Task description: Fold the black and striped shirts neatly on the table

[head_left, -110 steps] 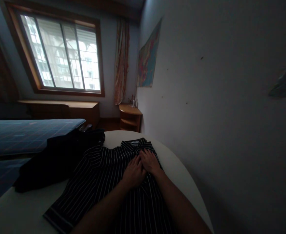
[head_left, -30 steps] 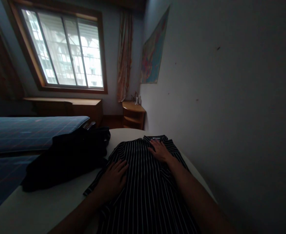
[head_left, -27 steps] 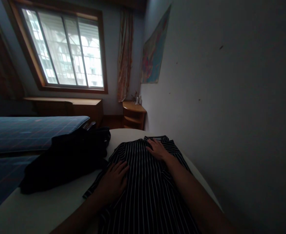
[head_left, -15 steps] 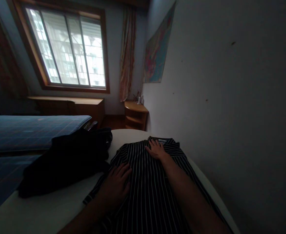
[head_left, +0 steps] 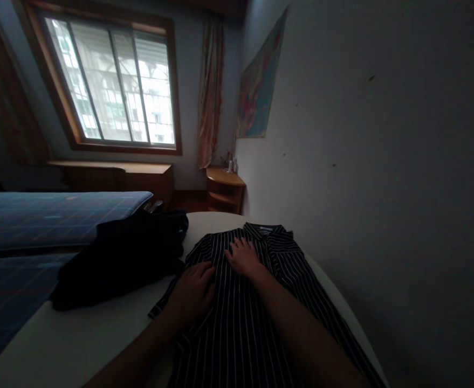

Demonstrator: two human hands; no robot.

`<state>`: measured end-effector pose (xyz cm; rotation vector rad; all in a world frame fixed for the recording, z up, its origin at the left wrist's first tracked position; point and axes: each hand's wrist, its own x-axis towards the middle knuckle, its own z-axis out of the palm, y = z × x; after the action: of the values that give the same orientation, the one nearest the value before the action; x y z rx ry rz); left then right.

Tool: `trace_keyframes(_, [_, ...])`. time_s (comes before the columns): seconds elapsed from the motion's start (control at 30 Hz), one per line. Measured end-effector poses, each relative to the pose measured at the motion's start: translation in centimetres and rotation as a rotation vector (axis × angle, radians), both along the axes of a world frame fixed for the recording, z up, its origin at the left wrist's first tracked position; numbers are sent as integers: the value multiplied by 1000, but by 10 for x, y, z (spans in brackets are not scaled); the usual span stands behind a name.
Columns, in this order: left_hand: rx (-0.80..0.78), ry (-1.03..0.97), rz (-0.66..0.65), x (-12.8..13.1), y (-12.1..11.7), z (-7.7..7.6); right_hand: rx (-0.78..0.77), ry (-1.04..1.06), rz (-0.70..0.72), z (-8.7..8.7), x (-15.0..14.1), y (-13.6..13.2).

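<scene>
A black shirt with thin white stripes (head_left: pixel 237 323) lies spread on a pale round table, its collar pointing away from me. My left hand (head_left: pixel 192 291) rests on the shirt's left side near the sleeve, fingers extended and slightly bent, palm down. Just below the collar, my right hand (head_left: pixel 242 257) lies flat on the cloth with its fingers spread. Neither hand grips the fabric. My forearms cover parts of the shirt's lower body, and its bottom runs out of view.
Dark bunched clothing (head_left: pixel 119 264) lies at the left of the table (head_left: pixel 50 345), reaching toward a blue plaid mattress (head_left: pixel 59 215). A wall (head_left: pixel 342 215) stands close on the right. Behind are a corner shelf (head_left: pixel 224 178), a desk (head_left: pixel 148 168) and a window (head_left: pixel 111 86).
My hands, earlier together near the collar, have come apart. The shirt's left side now lies folded inward under my left hand. Lately my right hand has slid left and down from the collar.
</scene>
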<state>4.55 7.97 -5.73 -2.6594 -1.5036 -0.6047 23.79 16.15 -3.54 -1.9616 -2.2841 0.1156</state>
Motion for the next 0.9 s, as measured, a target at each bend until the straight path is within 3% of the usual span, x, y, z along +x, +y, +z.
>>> trace_keyframes(0.2, [69,111,292,-7,-12,41,-37,126,-43,-6,-30,-36])
trace_keyframes(0.37, [-193,246,497,-28,-15,67,7,165,-35,-19,-29,-46])
trace_keyframes(0.53, [-398,328,446,-46,-10,66,8,190,-37,-24,-27,-45])
trace_keyframes(0.73, [-435,283,380,-56,-2,58,33,240,-38,-24,-26,-44])
trace_keyframes(0.9, [-384,84,302,-59,4,68,31,320,-12,-2,-29,-45])
